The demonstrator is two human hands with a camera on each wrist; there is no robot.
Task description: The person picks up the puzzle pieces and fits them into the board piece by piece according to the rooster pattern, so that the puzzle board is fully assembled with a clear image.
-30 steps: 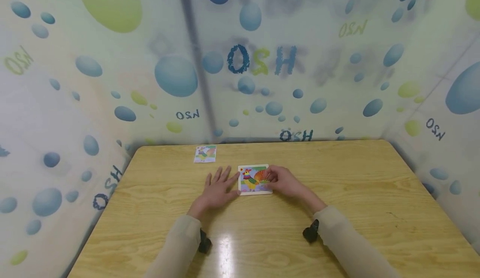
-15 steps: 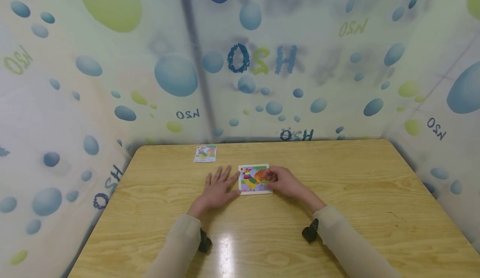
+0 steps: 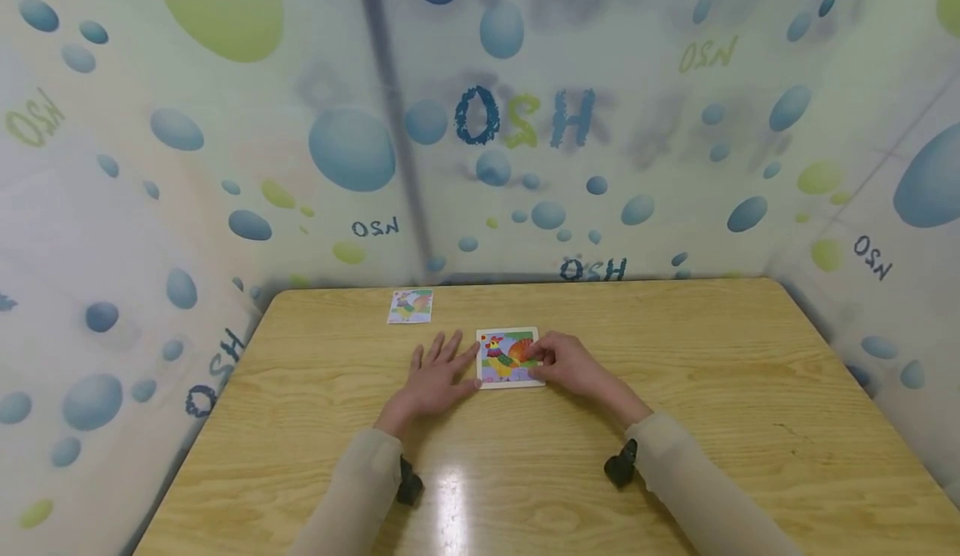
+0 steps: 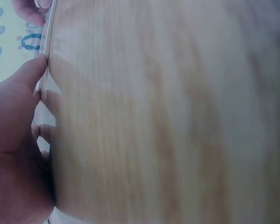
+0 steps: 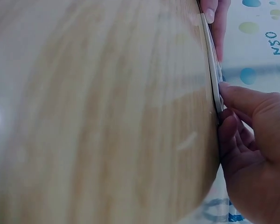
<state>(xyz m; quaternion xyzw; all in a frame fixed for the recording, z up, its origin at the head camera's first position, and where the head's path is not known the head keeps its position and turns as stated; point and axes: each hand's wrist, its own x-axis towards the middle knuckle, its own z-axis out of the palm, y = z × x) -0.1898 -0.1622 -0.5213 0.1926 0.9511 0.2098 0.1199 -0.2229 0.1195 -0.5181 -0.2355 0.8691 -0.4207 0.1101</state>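
Observation:
A square jigsaw puzzle (image 3: 504, 359) in a white-edged tray lies flat on the table, showing a colourful rooster. My left hand (image 3: 438, 383) rests flat on the wood with fingers spread, its thumb and index fingertip at the tray's left edge. At the right side, my right hand (image 3: 573, 366) has curled fingers, with thumb and index fingertips on the puzzle by the rooster's tail, covering part of that side. The right wrist view shows the thumb (image 5: 245, 100) over the tray's thin edge (image 5: 217, 88) and the other fingers bent beside it.
A square card (image 3: 410, 307) with a matching, paler rooster picture lies at the table's back left. The wooden table (image 3: 720, 356) ends at a wall sheet (image 3: 660, 206) printed with bubbles and letters. Dark wrist devices (image 3: 621, 463) sit under both sleeves.
Both hands stay at the puzzle's two sides. The right fingertips shift only slightly over the tail area; the card has not moved.

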